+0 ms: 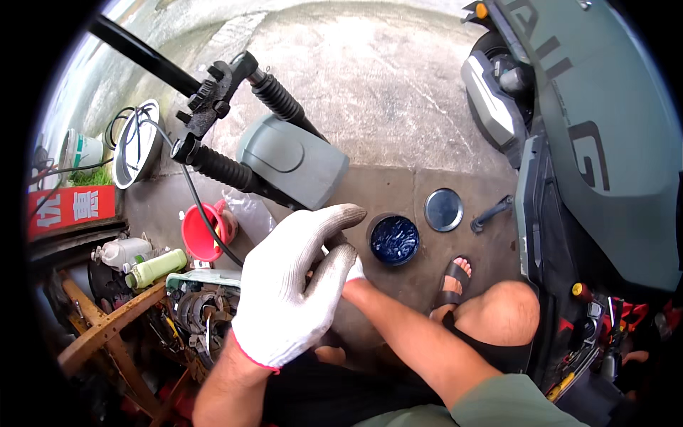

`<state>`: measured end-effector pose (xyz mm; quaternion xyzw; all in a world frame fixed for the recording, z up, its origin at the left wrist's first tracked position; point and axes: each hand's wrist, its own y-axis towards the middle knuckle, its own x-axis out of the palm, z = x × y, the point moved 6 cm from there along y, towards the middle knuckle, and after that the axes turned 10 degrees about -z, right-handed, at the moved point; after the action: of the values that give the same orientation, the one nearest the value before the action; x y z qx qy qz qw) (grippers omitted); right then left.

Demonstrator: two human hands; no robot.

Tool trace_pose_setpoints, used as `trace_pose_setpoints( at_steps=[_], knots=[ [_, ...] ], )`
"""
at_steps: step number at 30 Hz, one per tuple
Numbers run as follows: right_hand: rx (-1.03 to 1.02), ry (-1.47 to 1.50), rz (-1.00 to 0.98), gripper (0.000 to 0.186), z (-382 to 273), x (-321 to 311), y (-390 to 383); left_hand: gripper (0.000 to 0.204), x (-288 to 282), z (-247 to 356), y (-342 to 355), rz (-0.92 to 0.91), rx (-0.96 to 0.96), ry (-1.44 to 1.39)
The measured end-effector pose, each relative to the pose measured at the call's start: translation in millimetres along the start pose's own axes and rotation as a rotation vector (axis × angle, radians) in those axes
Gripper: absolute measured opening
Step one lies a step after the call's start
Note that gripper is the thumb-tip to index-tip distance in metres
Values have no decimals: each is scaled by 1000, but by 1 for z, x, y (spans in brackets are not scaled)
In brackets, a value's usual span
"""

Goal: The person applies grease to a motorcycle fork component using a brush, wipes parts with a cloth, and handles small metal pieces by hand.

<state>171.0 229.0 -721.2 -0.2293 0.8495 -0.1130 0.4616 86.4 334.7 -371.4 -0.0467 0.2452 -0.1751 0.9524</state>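
Note:
My left hand (288, 285) wears a white knit glove with a red-edged cuff and grey-stained fingertips. Its fingers and thumb curl in front of my right hand, which is mostly hidden behind it. A bit of white fabric (356, 270) shows at my right wrist, beside the left thumb; what the left fingers grip is covered. My bare right forearm (405, 320) reaches in from the lower right. Beyond the hands stands a round tub (395, 240) with glossy dark blue contents. A round dark lid-like disc (444, 210) lies to its right.
Fork legs with black rubber boots (220, 167) and a grey fender (292, 158) stand ahead left. Grey vehicle bodywork (605, 142) rises at right. Leftward are a red bucket (202, 233), a cable, a white basin (137, 144), bottles (156, 267) and a rusty frame (114, 324).

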Motion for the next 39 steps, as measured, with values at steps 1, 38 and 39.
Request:
trace_pose_setpoints(
  at_steps=[1, 38, 39],
  knots=[
    [-1, -48, 69, 19, 6, -16, 25, 32, 5, 7, 3, -52, 52, 24],
    [-178, -40, 544, 32, 121, -194, -13, 28, -38, -39, -95, 134, -78, 293],
    [-255, -106, 488, 35, 99, -189, -17, 28, -38, -37, -96, 122, -103, 288]
  ],
)
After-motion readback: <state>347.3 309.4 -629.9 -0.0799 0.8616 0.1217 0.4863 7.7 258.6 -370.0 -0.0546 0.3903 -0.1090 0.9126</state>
